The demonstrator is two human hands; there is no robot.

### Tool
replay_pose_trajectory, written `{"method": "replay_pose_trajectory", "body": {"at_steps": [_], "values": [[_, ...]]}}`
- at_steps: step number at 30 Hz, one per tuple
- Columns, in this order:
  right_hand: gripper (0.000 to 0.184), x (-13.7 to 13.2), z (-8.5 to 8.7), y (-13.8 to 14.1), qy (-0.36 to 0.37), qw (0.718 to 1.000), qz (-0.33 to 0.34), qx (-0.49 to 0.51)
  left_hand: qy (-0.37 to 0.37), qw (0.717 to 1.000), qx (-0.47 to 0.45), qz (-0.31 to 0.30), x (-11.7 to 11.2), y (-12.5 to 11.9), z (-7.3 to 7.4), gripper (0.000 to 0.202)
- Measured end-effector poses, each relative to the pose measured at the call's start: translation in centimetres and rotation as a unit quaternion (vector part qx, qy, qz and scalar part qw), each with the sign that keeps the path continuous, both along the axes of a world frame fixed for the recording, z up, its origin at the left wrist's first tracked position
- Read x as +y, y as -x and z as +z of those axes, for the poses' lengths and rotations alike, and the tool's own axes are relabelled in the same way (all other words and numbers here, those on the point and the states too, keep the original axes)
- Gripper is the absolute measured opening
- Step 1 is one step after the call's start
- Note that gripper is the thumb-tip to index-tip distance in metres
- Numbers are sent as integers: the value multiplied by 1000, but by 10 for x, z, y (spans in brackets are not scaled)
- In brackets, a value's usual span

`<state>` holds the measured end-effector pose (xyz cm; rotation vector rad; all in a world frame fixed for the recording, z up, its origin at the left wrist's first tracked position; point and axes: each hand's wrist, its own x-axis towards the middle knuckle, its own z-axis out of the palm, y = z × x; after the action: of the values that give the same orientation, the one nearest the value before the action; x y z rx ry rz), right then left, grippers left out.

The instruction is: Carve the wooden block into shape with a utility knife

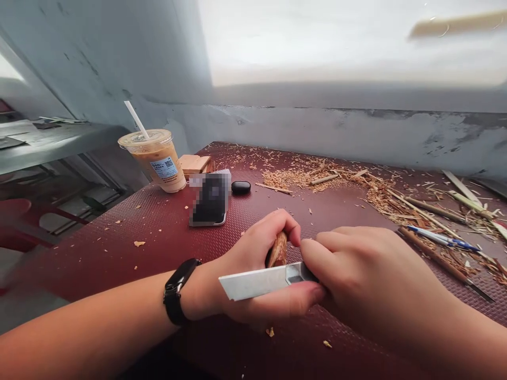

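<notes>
One dark red table [99,253] fills the lower view, its far side along the wall. Next largest is the spread of wood shavings [285,179] over its far and right parts, perhaps kept there to leave the near side for working. Two hands meet in front: the right hand [356,274] is closed in a fist around the mostly hidden handle of a knife [253,283], probably for firm control, while the left hand [249,248] curls its fingers around a wood piece [278,249]. The left thumb runs behind the blade to the right fist — likely bracing one hand against the other. A lidded cup [156,158] stands upright near the left edge, seemingly well apart from the blade; a phone [209,198] rests to its right. The knife's flat blade points left, just in front of the wood piece between the hands; I cannot tell whether its edge touches. A thin brown tool [439,258] and blue-and-white pens [443,237] lie beyond the right hand, apparently within reach. Smaller again, a black case [241,187] sits beside the phone.
</notes>
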<state>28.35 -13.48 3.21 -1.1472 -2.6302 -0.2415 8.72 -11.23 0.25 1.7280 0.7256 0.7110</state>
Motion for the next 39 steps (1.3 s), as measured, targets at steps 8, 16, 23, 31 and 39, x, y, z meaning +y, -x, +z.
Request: {"method": "replay_pose_trajectory", "body": {"at_steps": [8, 16, 23, 31, 39], "values": [[22, -5, -13, 1, -64, 997, -36, 23, 42, 998, -53, -17, 1, 3, -1, 46], [25, -11, -21, 4, -113, 990, -72, 47, 67, 995, -74, 22, -2, 3, 0, 47], [20, -14, -28, 2, -94, 988, -119, 32, 74, 989, -117, 54, -5, -1, -4, 49], [23, -4, -6, 0, -24, 999, -18, 26, 43, 997, -59, 8, -1, 0, 1, 52], [18, -1, -3, -1, -10, 999, -29, -18, 5, 999, -33, 4, 3, 0, -1, 46]]}}
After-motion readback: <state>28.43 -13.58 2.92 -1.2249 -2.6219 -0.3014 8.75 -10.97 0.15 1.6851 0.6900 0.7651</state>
